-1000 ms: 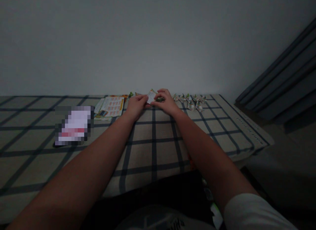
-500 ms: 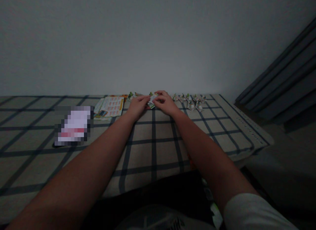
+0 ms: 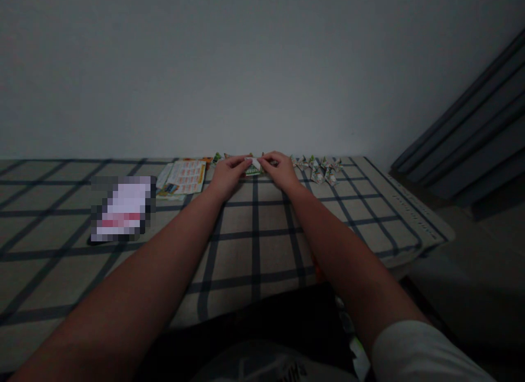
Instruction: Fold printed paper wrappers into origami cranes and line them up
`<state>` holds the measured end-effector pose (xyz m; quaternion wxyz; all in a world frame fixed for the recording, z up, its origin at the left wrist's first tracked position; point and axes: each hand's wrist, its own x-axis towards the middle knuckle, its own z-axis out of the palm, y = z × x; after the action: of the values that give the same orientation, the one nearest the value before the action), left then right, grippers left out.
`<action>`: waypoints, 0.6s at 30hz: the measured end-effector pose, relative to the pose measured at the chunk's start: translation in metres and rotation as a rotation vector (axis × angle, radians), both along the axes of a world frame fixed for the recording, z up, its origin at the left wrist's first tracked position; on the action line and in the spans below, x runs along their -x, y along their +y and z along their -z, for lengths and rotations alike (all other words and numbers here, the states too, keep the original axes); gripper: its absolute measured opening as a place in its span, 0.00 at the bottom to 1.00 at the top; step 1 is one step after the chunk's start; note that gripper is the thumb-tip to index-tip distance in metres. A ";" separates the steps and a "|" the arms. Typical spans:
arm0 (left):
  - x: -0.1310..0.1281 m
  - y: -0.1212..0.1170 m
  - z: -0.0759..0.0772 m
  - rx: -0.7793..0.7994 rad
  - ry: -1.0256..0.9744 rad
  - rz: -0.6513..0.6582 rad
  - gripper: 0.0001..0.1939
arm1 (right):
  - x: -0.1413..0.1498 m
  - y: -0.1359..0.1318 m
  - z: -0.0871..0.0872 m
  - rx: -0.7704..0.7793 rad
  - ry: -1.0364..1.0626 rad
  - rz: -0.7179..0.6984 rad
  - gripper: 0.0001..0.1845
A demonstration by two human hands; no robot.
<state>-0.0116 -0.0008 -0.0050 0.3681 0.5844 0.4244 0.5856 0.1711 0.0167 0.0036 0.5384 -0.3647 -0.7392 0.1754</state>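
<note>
Wearer's clothing: a short, pale, plain sleeve (image 3: 422, 346), softly creased, covers the upper right arm (image 3: 344, 250); the shirt front (image 3: 254, 360) is dim greyish, with dark block lettering (image 3: 296, 372), only partly legible. Left hand (image 3: 227, 175) and right hand (image 3: 281, 169): ungloved.

- the left hand (image 3: 227, 177) pinches a small green-and-white paper piece (image 3: 253, 171) at its left side, and the fingers of the right hand (image 3: 282, 171) meet its right side.
- a group of small folded paper shapes (image 3: 319, 175) lies just to the right of the right hand, on a checked cloth (image 3: 273, 250).
- overlapping printed sheets (image 3: 189, 177) lie just left of the left hand.
- nearer the person and farther left is a flat device (image 3: 125, 207), its bright screen pixelated.
- a plain wall (image 3: 246, 70) rises behind the cloth, with a dark pleated curtain (image 3: 478, 125) at right.
</note>
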 end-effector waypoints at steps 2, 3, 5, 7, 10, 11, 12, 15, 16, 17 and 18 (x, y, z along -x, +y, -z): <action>0.000 0.000 0.000 -0.005 0.016 -0.014 0.25 | 0.001 -0.001 -0.001 0.022 0.015 -0.001 0.09; 0.000 0.000 0.000 -0.006 0.011 -0.014 0.25 | 0.001 -0.001 -0.001 0.034 0.023 0.000 0.10; 0.000 0.000 0.000 -0.001 -0.003 -0.004 0.25 | 0.002 -0.002 -0.002 0.054 0.040 0.006 0.10; 0.000 -0.001 0.000 0.009 -0.005 0.001 0.26 | 0.003 -0.002 -0.003 0.074 0.057 0.014 0.10; 0.001 -0.002 -0.001 0.017 -0.003 0.003 0.26 | 0.003 -0.001 -0.003 0.085 0.087 0.030 0.10; 0.001 -0.002 -0.001 0.014 -0.005 0.004 0.26 | 0.003 0.000 -0.003 0.084 0.096 0.030 0.10; 0.000 -0.003 -0.002 0.011 -0.008 0.006 0.26 | 0.003 0.000 -0.002 0.086 0.101 0.023 0.10; -0.001 -0.003 -0.003 -0.002 -0.018 -0.006 0.26 | 0.003 0.002 0.001 0.126 0.085 -0.015 0.11; -0.001 -0.004 -0.003 -0.001 -0.021 -0.015 0.26 | 0.002 0.003 0.002 0.143 0.070 -0.025 0.12; -0.001 -0.004 -0.003 0.003 -0.024 -0.023 0.26 | 0.002 0.003 0.002 0.155 0.055 -0.032 0.13; -0.001 -0.004 -0.003 0.010 -0.026 -0.025 0.26 | 0.002 0.003 0.003 0.164 0.043 -0.036 0.13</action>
<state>-0.0105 -0.0045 -0.0019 0.3691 0.5695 0.4300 0.5955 0.1690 0.0198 0.0009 0.5193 -0.3904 -0.7170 0.2526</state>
